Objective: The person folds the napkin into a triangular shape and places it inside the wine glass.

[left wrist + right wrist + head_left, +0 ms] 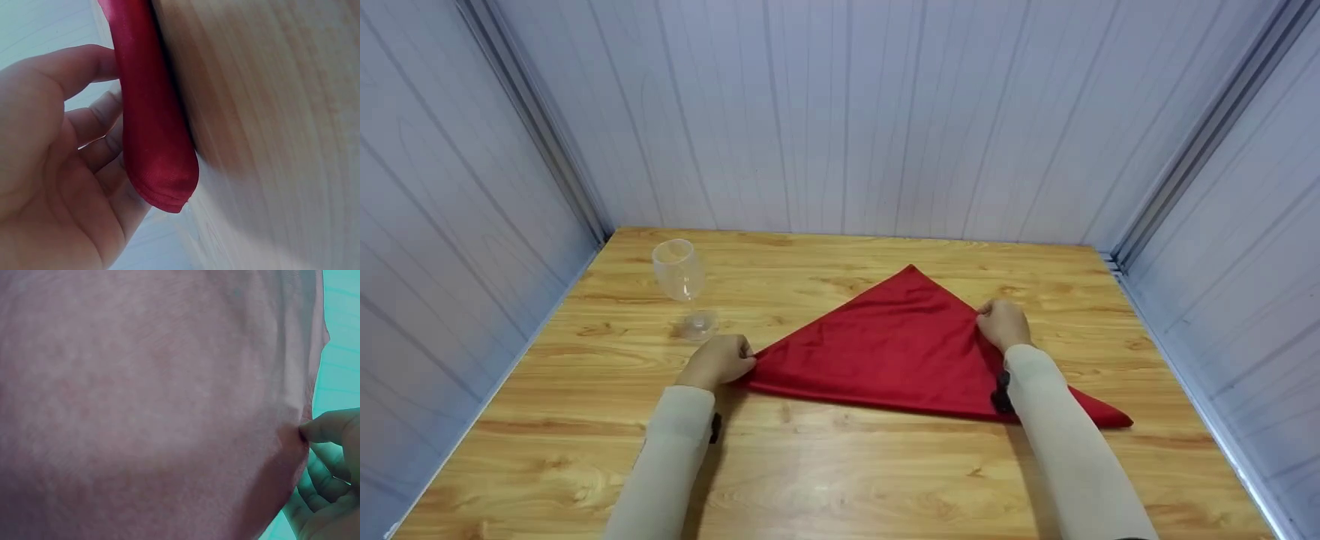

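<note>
A red cloth napkin (877, 345), folded into a triangle, lies on the wooden table with its peak toward the back wall. My left hand (720, 361) holds its left corner; in the left wrist view, the thumb and fingers (93, 121) are on either side of the rolled red end (154, 135). On the upper right edge, my right hand (1003, 324) pinches the cloth. The right wrist view shows that thumb and the fingers (332, 427) gripping the edge, the cloth looking pale there. My right forearm covers part of the lower right side, and the right corner sticks out past it.
A clear stemmed wine glass (679, 274) stands upright at the back left, beyond my left hand. White panel walls (840, 120) enclose the wooden table (840, 480) at the back and both sides.
</note>
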Demonstrator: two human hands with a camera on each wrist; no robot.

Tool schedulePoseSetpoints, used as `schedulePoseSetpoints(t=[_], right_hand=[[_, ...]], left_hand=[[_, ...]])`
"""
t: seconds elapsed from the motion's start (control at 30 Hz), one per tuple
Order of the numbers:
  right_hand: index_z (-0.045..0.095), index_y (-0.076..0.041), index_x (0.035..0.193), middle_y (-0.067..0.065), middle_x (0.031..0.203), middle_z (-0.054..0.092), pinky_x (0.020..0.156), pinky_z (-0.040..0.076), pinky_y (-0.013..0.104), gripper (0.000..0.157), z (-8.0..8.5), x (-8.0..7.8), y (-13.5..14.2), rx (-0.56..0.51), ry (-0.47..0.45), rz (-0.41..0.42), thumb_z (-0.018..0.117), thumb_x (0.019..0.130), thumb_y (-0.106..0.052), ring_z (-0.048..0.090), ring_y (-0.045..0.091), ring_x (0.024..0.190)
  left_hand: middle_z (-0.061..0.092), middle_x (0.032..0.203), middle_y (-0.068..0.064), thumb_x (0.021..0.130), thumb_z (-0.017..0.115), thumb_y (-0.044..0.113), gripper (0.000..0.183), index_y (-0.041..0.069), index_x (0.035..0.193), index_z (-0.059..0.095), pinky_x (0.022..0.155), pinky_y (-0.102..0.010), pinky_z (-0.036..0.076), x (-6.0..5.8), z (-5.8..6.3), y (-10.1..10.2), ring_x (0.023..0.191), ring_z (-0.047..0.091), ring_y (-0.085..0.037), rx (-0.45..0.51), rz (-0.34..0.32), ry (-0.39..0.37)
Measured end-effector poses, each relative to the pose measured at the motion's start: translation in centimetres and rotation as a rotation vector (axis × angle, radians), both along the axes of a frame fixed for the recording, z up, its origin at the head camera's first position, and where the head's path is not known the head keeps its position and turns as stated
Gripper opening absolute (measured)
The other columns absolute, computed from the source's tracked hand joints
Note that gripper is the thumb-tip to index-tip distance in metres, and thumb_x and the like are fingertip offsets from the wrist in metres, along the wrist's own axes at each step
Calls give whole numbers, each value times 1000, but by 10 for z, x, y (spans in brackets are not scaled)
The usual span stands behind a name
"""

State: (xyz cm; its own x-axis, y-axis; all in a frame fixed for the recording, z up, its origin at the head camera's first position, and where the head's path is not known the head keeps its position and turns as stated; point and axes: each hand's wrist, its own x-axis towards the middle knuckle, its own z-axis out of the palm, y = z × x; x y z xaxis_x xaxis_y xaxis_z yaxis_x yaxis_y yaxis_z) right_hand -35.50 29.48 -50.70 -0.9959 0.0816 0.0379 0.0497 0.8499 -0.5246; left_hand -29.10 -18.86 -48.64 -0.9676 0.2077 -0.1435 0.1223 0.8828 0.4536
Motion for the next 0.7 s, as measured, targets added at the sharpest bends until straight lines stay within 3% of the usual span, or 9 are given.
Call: schedulePoseSetpoints(t=[0.3,0.7], right_hand=[[72,5,109,23,108,69,87,50,50,27,0,3,9,-8,-15,9,55,92,-6,63,40,102],[73,4,108,22,110,69,89,50,50,24,2,4,12,-16,-20,37,59,92,-8,63,39,103]], left_hand=[[63,79,-5,87,69,9,8,5,82,64,74,-42,50,0,-1,-5,76,59,-22,42,-14,41],[64,87,-10,88,67,7,6,3,92,65,78,-45,51,-1,-1,-3,84,61,-26,32,-79,102]])
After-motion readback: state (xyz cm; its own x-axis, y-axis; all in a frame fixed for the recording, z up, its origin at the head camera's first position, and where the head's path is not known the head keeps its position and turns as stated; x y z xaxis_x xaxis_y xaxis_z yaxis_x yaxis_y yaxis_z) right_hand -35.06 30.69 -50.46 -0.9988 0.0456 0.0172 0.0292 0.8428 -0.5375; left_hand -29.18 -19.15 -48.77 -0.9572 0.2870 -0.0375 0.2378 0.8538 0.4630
